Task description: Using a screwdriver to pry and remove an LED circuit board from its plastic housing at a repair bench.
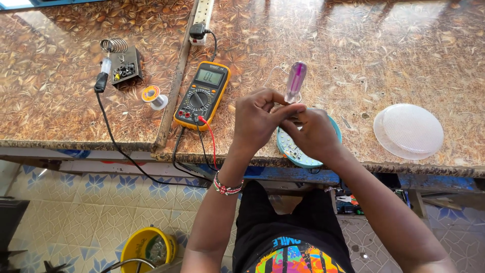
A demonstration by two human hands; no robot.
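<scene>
A single head-worn camera looks steeply down from close above the person's lap onto the front edge of a brown patterned workbench. The bench fills the upper frame, tiled floor the lower left.

- Screwdriver: clear, glossy purple plastic handle.
- Round lamp base: smooth pale blue plastic rim around a white board.
- Lamp cover: translucent white plastic disc with a fine textured face.
- Multimeter: matt dark body in a yellow rubbery casing, with a grey glassy display.
- Worktop: polished, shiny brown surface with a leaf pattern.
- Solder spool: wound metal wire on a plastic reel.
- Soldering iron stand: coiled bare metal spring on a dark matt base.
- Bracelet: small beads.
</scene>
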